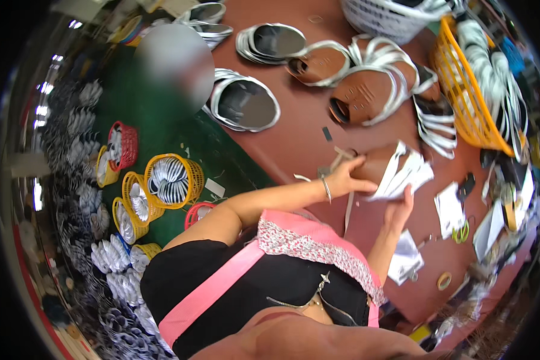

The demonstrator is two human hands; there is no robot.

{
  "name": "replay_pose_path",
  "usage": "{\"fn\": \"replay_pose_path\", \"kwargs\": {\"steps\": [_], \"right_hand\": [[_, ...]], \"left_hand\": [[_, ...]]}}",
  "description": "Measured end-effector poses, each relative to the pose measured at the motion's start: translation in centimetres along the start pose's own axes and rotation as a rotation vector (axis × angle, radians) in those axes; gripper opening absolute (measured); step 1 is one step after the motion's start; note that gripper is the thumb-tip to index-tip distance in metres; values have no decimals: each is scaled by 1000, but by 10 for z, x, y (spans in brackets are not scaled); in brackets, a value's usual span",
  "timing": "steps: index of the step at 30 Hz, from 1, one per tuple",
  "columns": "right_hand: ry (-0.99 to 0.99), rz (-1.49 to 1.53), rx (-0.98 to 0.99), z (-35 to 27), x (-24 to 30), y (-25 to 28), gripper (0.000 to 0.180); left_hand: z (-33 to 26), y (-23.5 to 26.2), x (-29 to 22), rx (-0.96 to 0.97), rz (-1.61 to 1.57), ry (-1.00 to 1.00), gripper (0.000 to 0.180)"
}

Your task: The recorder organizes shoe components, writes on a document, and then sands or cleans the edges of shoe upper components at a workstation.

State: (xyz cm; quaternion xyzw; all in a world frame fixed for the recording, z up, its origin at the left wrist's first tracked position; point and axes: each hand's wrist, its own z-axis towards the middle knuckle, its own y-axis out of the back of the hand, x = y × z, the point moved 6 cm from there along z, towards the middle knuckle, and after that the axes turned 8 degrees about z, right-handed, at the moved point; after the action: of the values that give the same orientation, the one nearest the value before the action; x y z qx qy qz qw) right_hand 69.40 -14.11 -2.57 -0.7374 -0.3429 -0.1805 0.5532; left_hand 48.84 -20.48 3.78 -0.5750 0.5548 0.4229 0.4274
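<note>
Over the reddish-brown table, a stack of brown shoe pieces with white edges [400,171] is held between both hands. My left hand [347,178], with a bracelet at the wrist, grips its left side, thumb lying across the lower part. At its lower right, the fingers of my right hand [398,209] close on the white edges; some fingers are hidden behind the stack. Just beyond lie more brown shoe pieces [366,96] with white rims. Farther left rest bundled dark-grey pieces with white rims [246,105] and another such bundle [276,41].
A yellow basket [471,96] full of white strips stands at the right, near a white basket [375,21] at the back. Papers [449,207], green string [460,232] and a tape roll [443,281] lie nearby. Yellow baskets [196,186] stand on the green floor at left.
</note>
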Motion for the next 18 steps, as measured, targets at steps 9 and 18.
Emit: {"fn": "replay_pose_path", "kwargs": {"steps": [9,18], "right_hand": [[-124,263,14,33,-42,-20,53],[177,-996,76,-39,-180,20,33]], "left_hand": [[91,-27,13,675,394,279,67],[90,3,-59,429,-134,212,39]]}}
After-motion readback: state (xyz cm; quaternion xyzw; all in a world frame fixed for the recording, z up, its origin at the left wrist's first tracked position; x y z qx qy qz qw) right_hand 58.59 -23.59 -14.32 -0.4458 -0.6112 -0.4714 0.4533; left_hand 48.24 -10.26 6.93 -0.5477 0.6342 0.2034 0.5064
